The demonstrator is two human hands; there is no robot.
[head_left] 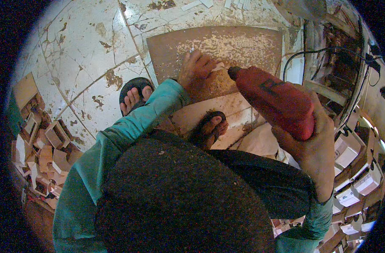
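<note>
My right hand (pixel 316 135) is wrapped round the handle of a red power drill (pixel 274 99). The drill's dark nose (pixel 233 73) points left, toward my other hand. My left hand (pixel 196 69) is closed low over a brown board (pixel 165 48), its fingers curled. A small pale piece (pixel 218 66) shows at its fingertips, just short of the drill's nose. Its exact kind is too small to tell. Pale wood shavings (pixel 230 45) lie scattered over the board, with a heap of sawdust (pixel 223 80) under the drill's nose.
My sandalled feet (pixel 135 96) rest at the board's near side on a stained, cracked tile floor (pixel 87 55). Wooden offcuts and small box frames (pixel 45 154) are piled at left. A black cable (pixel 323 49) loops at right, above several pale blocks (pixel 348 196). White strips (pixel 196 5) lie beyond the board.
</note>
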